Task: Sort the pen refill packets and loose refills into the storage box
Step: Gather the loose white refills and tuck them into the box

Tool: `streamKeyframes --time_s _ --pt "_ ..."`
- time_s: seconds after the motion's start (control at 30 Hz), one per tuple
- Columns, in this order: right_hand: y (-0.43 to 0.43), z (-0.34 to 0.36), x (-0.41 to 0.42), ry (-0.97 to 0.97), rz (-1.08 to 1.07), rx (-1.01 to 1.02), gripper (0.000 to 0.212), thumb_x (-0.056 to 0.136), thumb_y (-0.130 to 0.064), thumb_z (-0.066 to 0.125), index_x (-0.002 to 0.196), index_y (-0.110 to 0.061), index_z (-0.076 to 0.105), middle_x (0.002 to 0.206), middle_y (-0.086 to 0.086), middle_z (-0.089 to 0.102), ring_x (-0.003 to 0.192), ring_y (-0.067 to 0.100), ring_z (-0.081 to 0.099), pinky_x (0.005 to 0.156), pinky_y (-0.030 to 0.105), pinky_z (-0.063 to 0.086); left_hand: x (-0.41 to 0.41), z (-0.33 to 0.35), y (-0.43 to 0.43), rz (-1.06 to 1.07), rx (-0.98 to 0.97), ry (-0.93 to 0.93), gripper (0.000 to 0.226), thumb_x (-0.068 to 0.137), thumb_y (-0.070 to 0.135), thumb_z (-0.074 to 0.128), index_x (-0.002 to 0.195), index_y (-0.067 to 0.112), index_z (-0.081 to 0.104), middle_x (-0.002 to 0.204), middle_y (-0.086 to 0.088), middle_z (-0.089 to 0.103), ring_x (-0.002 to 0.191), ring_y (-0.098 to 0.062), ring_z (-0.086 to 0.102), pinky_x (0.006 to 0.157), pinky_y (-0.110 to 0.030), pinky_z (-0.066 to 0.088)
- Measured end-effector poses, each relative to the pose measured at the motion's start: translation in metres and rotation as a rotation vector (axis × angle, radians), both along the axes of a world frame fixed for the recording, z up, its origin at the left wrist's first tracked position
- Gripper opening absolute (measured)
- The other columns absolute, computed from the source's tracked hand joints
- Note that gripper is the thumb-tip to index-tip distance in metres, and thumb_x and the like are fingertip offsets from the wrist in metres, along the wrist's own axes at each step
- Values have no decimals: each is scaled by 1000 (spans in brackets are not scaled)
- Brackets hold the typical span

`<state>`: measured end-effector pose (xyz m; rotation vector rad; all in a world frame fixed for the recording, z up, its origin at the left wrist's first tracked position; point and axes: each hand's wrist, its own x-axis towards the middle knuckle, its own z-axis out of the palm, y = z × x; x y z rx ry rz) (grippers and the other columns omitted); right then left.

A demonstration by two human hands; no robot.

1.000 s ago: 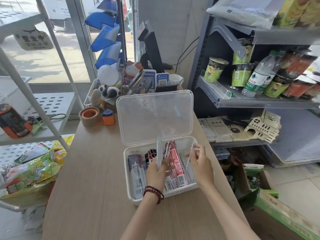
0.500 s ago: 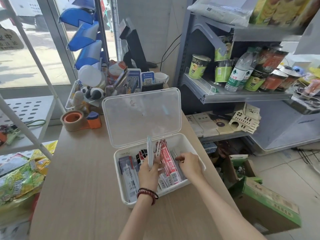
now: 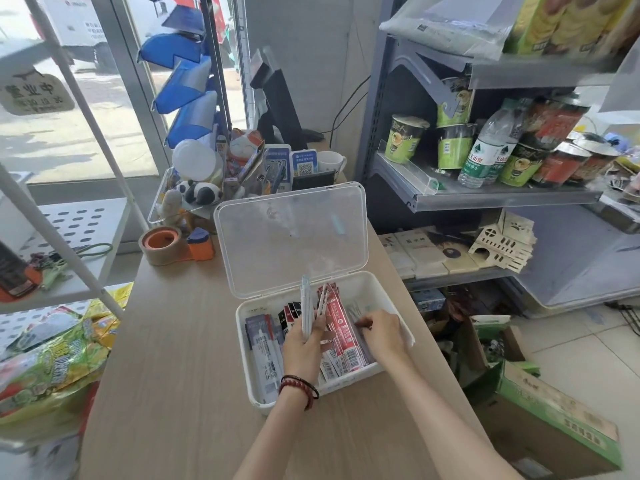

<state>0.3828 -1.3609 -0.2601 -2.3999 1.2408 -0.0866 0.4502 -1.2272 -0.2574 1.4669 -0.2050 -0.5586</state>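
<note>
A white plastic storage box [image 3: 263,405] stands open on the wooden counter, its clear lid [image 3: 291,237] tilted up at the back. Inside lie blue-white refill packets [image 3: 265,351] on the left and red packets [image 3: 343,330] in the middle. My left hand [image 3: 304,344] is over the box and grips a bundle of upright packets [image 3: 305,306], white and red. My right hand [image 3: 382,332] is down in the box's right part, fingers curled among thin loose refills [image 3: 356,311]; whether it pinches one is hidden.
A brown tape roll with an orange dispenser [image 3: 166,245] sits at the counter's back left, beside a tray of desk clutter [image 3: 221,181]. A grey shelf [image 3: 485,195] of cup noodles and bottles stands to the right; green cartons [image 3: 554,420] lie on the floor.
My right hand went from holding a thin refill above the box's right side down into the box among the loose refills. The left hand kept its bundle upright.
</note>
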Motion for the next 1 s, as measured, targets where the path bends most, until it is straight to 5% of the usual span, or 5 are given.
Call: streamKeyframes --time_s 0.17,0.37,0.57,0.73,1.0 --pt "1 -4 0 -75 -17 -29 22 97 -25 58 115 -23 69 108 -3 73 88 15 69 71 34 59 0 -1 1 9 27 -13 16 92 32 56 101 20 62 87 1 68 81 -15 69 68 -24 57" --pt "7 9 -6 -473 42 49 32 90 -57 54 91 -31 72 87 -18 71 76 -1 65 60 18 51 -1 1 0 -39 75 -37 25 90 37 57 107 20 62 99 2 68 87 -12 68 74 -27 58" --pt "10 19 -14 -469 132 210 50 67 -85 50 74 -40 71 66 -24 68 64 -7 64 59 23 52 -4 5 1 -61 154 -170 36 79 50 60 65 17 60 54 5 47 51 -14 43 50 -28 40" --pt "9 23 -15 -509 210 351 45 66 -78 63 85 -39 74 73 -13 73 68 8 69 70 42 60 -5 5 0 -39 92 -113 22 82 39 64 82 19 71 74 -4 68 68 -19 66 65 -34 59" --pt "7 16 -15 -566 230 433 25 74 -49 78 88 -29 76 81 -12 75 77 2 71 76 29 60 -5 4 1 5 -12 -53 10 88 24 63 88 24 73 90 -2 73 81 -12 70 61 -22 57"
